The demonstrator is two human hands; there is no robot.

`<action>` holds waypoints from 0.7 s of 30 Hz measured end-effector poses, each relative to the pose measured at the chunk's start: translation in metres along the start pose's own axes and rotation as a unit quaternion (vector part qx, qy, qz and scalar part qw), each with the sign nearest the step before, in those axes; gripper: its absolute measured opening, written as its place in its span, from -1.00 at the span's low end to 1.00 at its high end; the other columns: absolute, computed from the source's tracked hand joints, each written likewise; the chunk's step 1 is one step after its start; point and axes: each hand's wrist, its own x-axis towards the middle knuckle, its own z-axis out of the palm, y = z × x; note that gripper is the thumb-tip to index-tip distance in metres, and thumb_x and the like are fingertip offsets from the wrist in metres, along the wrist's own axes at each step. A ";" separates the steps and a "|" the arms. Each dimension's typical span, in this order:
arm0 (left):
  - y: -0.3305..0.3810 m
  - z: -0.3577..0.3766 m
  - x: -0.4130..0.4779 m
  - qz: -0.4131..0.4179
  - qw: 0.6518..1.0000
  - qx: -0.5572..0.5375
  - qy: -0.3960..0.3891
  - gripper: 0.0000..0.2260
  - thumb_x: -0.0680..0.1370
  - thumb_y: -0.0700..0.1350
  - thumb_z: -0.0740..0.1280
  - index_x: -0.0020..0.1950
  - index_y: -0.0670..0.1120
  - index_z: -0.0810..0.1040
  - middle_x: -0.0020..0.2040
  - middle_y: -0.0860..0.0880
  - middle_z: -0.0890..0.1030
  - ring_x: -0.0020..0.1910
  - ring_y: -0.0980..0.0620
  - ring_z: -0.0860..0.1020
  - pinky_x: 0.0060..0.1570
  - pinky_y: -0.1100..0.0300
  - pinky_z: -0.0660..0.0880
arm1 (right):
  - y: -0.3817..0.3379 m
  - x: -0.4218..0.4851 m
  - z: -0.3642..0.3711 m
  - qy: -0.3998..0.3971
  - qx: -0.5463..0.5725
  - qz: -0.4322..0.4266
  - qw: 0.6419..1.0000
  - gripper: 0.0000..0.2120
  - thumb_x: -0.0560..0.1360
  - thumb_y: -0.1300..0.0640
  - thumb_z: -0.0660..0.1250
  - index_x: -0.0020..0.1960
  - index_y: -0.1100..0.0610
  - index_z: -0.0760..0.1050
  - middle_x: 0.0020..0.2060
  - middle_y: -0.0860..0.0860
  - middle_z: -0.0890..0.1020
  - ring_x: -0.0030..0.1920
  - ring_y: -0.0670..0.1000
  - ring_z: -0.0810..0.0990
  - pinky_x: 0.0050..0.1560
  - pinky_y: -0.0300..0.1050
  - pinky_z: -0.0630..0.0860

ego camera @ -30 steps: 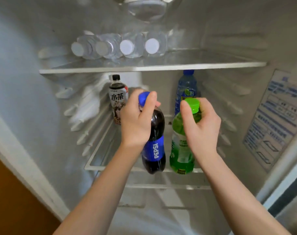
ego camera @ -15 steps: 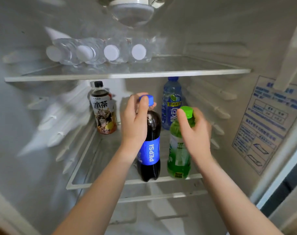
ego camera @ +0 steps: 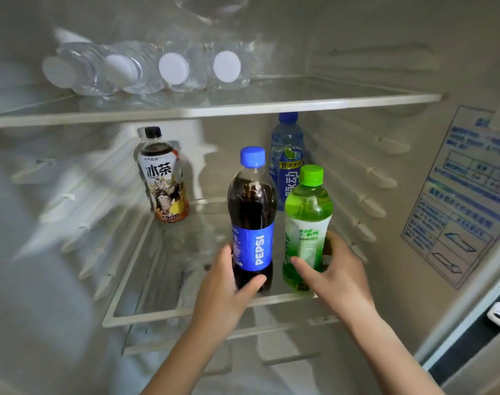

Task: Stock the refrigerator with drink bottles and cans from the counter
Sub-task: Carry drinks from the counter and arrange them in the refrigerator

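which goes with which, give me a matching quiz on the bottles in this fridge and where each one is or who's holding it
Column 1
1. Pepsi bottle
2. green bottle
3. iced tea bottle
4. water bottles

Column 2
a. lying on the top shelf, white caps facing out
b. gripped by the right hand
c. standing alone at the back left, black cap
d. gripped by the left hand

Pairs: 1-d, 2-b, 3-c, 4-a

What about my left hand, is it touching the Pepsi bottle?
Touching. Head view shows the left hand gripping the Pepsi bottle, thumb across its front.
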 end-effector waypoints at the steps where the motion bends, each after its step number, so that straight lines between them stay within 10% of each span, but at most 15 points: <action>1: 0.000 0.001 0.007 0.001 1.000 -0.006 -0.011 -0.44 0.31 0.19 0.36 0.22 -0.04 0.39 0.10 0.06 0.57 0.08 0.03 0.55 0.08 -0.04 0.49 | -0.001 0.004 0.002 -0.007 0.001 0.012 1.000 -0.56 0.29 -0.05 0.51 0.02 -0.20 0.32 -0.26 -0.34 0.47 -0.16 -0.16 0.49 -0.15 -0.19 0.39; 7: -0.007 0.017 0.059 0.004 0.997 -0.066 -0.031 -0.54 0.44 -0.13 0.44 0.28 -0.15 0.36 0.19 -0.08 0.55 0.18 -0.07 0.52 0.23 -0.05 0.42 | 0.000 0.052 0.018 -0.034 0.014 0.052 0.998 -0.53 0.34 0.07 0.51 0.19 0.06 0.42 -0.05 -0.07 0.61 -0.05 -0.05 0.57 -0.20 -0.25 0.36; 11: -0.013 0.026 0.092 -0.014 0.998 -0.050 -0.022 -0.63 0.47 -0.18 0.43 0.15 -0.03 0.31 0.13 -0.01 0.54 0.13 0.00 0.53 0.01 0.28 0.39 | 0.001 0.079 0.028 -0.034 0.030 0.079 0.996 -0.52 0.36 0.13 0.50 0.21 0.13 0.40 0.06 0.03 0.62 -0.07 -0.05 0.55 -0.17 -0.26 0.38; 21: -0.010 0.032 0.128 -0.033 0.996 -0.065 -0.042 -0.54 0.50 -0.22 0.40 0.33 -0.15 0.29 0.23 -0.11 0.50 0.19 -0.02 0.47 0.21 0.06 0.43 | 0.006 0.118 0.044 -0.025 0.049 0.131 0.990 -0.48 0.37 0.15 0.49 0.25 0.15 0.36 0.15 0.08 0.58 0.14 0.10 0.57 -0.03 -0.15 0.42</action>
